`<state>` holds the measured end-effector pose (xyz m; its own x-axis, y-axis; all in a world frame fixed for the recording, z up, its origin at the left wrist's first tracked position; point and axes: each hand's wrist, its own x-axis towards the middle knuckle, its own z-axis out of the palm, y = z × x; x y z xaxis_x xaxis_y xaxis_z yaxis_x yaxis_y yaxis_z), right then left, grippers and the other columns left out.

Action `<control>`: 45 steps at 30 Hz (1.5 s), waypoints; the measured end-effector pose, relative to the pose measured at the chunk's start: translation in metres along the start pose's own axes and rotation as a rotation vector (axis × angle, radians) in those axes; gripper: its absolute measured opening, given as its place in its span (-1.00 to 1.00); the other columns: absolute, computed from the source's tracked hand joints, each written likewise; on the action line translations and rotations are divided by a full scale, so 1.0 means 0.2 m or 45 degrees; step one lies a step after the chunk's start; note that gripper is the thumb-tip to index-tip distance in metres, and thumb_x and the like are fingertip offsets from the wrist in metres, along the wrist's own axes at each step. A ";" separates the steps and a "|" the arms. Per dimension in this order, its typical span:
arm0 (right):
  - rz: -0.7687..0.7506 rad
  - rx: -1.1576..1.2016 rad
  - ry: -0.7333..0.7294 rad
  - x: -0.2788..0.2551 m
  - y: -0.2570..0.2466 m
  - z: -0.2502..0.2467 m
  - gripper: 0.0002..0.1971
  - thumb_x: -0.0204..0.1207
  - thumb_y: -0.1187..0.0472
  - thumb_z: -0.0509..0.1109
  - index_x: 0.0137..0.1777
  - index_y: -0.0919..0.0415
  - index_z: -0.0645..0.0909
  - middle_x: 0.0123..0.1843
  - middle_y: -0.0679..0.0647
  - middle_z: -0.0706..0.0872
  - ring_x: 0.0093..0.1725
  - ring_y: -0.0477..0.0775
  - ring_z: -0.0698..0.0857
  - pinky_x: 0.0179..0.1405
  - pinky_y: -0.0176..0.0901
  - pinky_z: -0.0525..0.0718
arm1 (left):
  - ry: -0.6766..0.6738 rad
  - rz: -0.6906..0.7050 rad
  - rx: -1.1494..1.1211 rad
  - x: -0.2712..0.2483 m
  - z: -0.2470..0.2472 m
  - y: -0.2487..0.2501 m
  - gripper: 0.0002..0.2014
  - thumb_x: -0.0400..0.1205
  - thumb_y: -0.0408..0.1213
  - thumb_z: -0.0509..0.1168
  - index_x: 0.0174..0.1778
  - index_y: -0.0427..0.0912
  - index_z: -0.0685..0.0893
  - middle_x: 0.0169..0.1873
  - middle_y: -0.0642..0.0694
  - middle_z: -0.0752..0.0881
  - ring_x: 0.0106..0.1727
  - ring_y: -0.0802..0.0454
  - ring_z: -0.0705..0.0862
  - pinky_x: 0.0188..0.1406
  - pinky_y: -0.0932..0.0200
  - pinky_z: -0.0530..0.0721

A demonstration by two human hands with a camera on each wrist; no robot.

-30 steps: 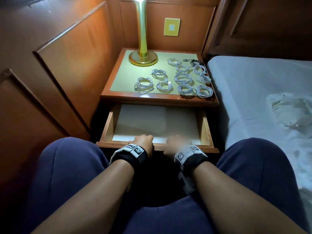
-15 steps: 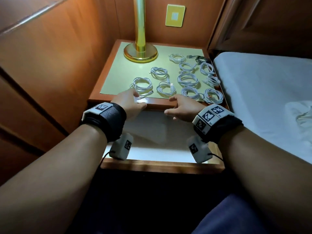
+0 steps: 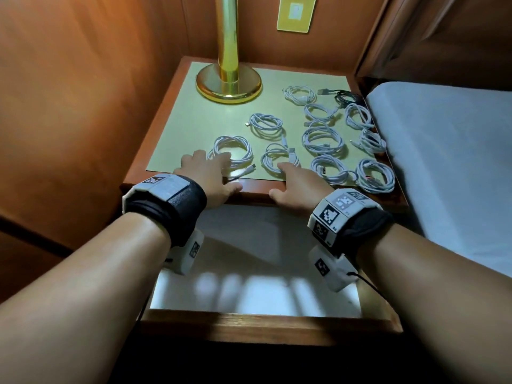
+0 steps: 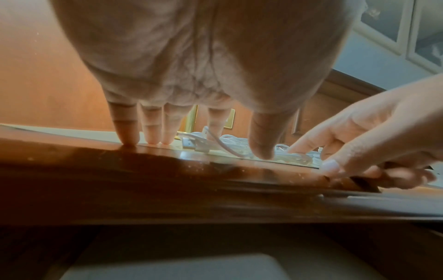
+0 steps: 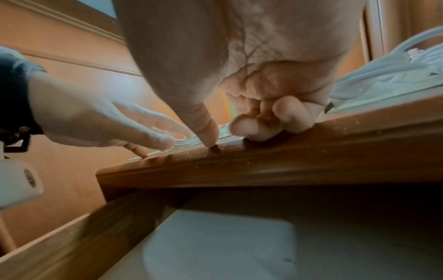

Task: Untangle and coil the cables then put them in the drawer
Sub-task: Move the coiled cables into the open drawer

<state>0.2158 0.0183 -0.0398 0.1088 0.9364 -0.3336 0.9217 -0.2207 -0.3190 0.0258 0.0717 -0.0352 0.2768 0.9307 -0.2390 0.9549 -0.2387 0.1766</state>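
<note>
White charging cables, each wound into a small round coil, lie on the pale green top of the wooden nightstand (image 3: 177,112), and the brass lamp base (image 3: 228,85) at its back serves as the landmark. The nearest white coil (image 3: 235,151) lies in front of the lamp base, close to the nightstand's front edge. The left hand (image 3: 206,177) reaches over that edge with straight, spread fingers; its fingertips (image 4: 127,139) rest on the tabletop and its index finger lies across the coil's near side. A second white coil (image 3: 278,160) lies in front and to the right of the lamp base. The right hand (image 3: 295,185) rests on the front edge there, index finger stretched onto this coil, thumb out to the side and the other fingers (image 5: 291,115) curled under against the wood, gripping nothing. More white coils sit further right of the lamp base, with a dark cable (image 3: 343,97) at the far right near the grey mattress (image 3: 448,151). Below the front edge, the open wooden drawer (image 3: 266,322) shows a pale lining with no cable in it.
</note>
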 end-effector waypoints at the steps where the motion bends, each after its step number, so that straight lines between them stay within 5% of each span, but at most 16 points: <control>1: -0.003 -0.008 0.007 0.00 0.00 0.00 -0.33 0.63 -0.04 0.33 0.67 0.12 0.21 0.51 0.17 0.55 0.45 0.24 0.56 0.37 0.07 0.58 | -0.002 0.013 -0.008 0.00 0.00 -0.01 -0.38 0.57 0.23 0.38 0.50 0.09 0.42 0.37 -0.25 0.45 0.42 -0.33 0.41 0.30 -0.19 0.52; 5: -0.029 0.014 0.052 -0.01 0.00 0.00 -0.49 0.59 0.02 0.39 0.51 0.04 0.40 0.26 0.08 0.69 0.27 0.18 0.66 0.19 -0.02 0.62 | 0.049 0.032 -0.066 -0.02 -0.01 -0.03 -0.51 0.45 0.09 0.57 0.20 0.00 0.59 0.16 -0.20 0.47 0.26 -0.27 0.47 0.05 -0.05 0.54; 8: -0.044 0.047 0.091 -0.03 -0.01 0.00 -0.71 0.59 0.06 0.39 0.28 -0.01 0.50 0.02 0.02 0.69 0.11 0.14 0.68 0.06 -0.05 0.63 | 0.068 0.059 -0.117 -0.03 -0.01 -0.03 -0.60 0.43 0.00 0.62 0.06 -0.05 0.65 0.12 -0.19 0.47 0.17 -0.24 0.51 0.08 -0.07 0.62; 11: -0.063 0.098 0.145 -0.04 0.00 0.01 -0.86 0.61 0.07 0.39 0.11 -0.06 0.53 0.04 0.01 0.72 0.07 0.09 0.68 0.03 -0.08 0.61 | 0.080 0.092 -0.148 -0.06 -0.01 -0.06 -0.66 0.42 -0.05 0.63 -0.07 -0.03 0.63 0.09 -0.17 0.48 0.04 -0.18 0.54 0.09 -0.07 0.65; 15: -0.093 0.121 0.148 -0.05 0.01 0.00 -0.84 0.61 0.06 0.44 0.15 0.01 0.64 -0.10 -0.07 0.62 -0.03 0.01 0.60 -0.05 -0.21 0.45 | 0.093 0.165 -0.158 -0.11 -0.01 -0.10 -0.72 0.43 -0.04 0.62 -0.13 -0.02 0.68 0.03 -0.15 0.53 0.01 -0.20 0.62 0.03 0.00 0.64; 19: -0.155 0.155 0.147 -0.08 -0.01 -0.04 -0.91 0.58 0.02 0.47 0.03 -0.10 0.64 -0.06 -0.04 0.77 0.02 0.04 0.73 0.10 -0.06 0.67 | 0.054 0.249 -0.158 -0.20 -0.02 -0.16 -0.75 0.40 -0.06 0.64 -0.22 0.02 0.68 0.02 -0.12 0.57 -0.01 -0.14 0.63 0.00 0.10 0.60; 22: -0.258 0.153 0.117 -0.13 -0.04 -0.07 -0.91 0.56 0.02 0.49 0.01 -0.14 0.65 -0.12 -0.08 0.81 -0.05 -0.02 0.75 0.13 -0.07 0.69 | -0.075 0.271 -0.159 -0.29 -0.05 -0.21 -0.71 0.34 -0.06 0.68 -0.27 0.04 0.67 -0.02 -0.09 0.61 0.00 -0.09 0.63 0.04 0.09 0.63; 26: -0.378 0.085 0.011 -0.22 -0.07 -0.12 -0.89 0.52 0.02 0.54 0.02 -0.11 0.73 -0.18 -0.16 0.79 -0.15 -0.13 0.71 -0.12 -0.22 0.55 | -0.285 0.201 -0.085 -0.37 -0.10 -0.24 -0.71 0.32 -0.01 0.68 -0.22 -0.01 0.74 -0.11 0.04 0.68 -0.07 0.03 0.66 -0.04 0.10 0.72; 29: -0.424 -0.034 -0.169 -0.27 -0.06 -0.09 -0.93 0.48 0.05 0.56 -0.06 -0.11 0.76 -0.25 -0.19 0.78 -0.18 -0.20 0.71 -0.16 -0.22 0.58 | -0.408 0.143 0.000 -0.39 -0.08 -0.23 -0.73 0.36 -0.07 0.67 -0.19 -0.05 0.75 -0.13 -0.01 0.74 -0.27 0.10 0.69 -0.37 0.24 0.73; 31: -0.389 -0.160 -0.317 -0.27 -0.05 -0.02 -0.92 0.45 0.07 0.57 -0.07 -0.07 0.78 -0.25 -0.16 0.78 -0.18 -0.13 0.71 -0.09 -0.18 0.63 | -0.490 0.126 0.125 -0.38 -0.04 -0.20 -0.73 0.38 -0.07 0.65 -0.16 -0.10 0.77 -0.14 -0.06 0.80 -0.34 0.08 0.68 -0.56 0.35 0.54; 34: -0.311 -0.303 -0.517 -0.24 -0.03 0.11 -0.95 0.42 0.08 0.54 -0.20 -0.11 0.72 -0.30 -0.13 0.78 -0.20 -0.09 0.71 -0.05 -0.15 0.69 | -0.580 0.152 0.262 -0.34 0.06 -0.14 -0.60 0.39 0.01 0.63 -0.02 -0.19 0.79 -0.08 -0.12 0.83 -0.06 -0.08 0.77 -0.29 0.24 0.58; 38: -0.253 -0.356 -0.599 -0.23 -0.03 0.25 -0.88 0.49 0.13 0.44 -0.07 0.00 0.81 -0.19 -0.08 0.84 -0.17 -0.09 0.71 -0.10 -0.21 0.62 | -0.615 0.194 0.303 -0.32 0.18 -0.08 -0.66 0.45 0.05 0.58 -0.05 -0.11 0.76 -0.33 -0.07 0.68 -0.11 -0.10 0.73 -0.19 0.18 0.59; 42: -0.282 -0.350 -0.658 -0.22 -0.05 0.29 -0.78 0.58 0.16 0.39 0.16 0.06 0.78 0.07 0.03 0.83 0.06 0.04 0.73 -0.10 -0.26 0.51 | -0.703 0.198 0.445 -0.32 0.28 -0.04 -0.48 0.56 0.16 0.44 0.12 -0.27 0.77 0.05 -0.20 0.78 0.20 -0.20 0.74 0.10 0.03 0.67; 45: -0.268 -0.366 -0.681 -0.20 -0.04 0.34 -0.77 0.60 0.18 0.37 0.20 0.05 0.77 0.11 0.04 0.81 0.02 0.05 0.68 -0.08 -0.24 0.50 | -0.718 0.214 0.463 -0.33 0.29 -0.03 -0.45 0.65 0.16 0.33 0.22 -0.31 0.73 0.19 -0.23 0.75 0.27 -0.22 0.70 0.16 0.07 0.63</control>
<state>0.1787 -0.0364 -0.0839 -0.2175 0.6697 -0.7101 0.9742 0.1044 -0.1999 0.0086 -0.0041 -0.0752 0.3436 0.6100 -0.7140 0.8421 -0.5367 -0.0532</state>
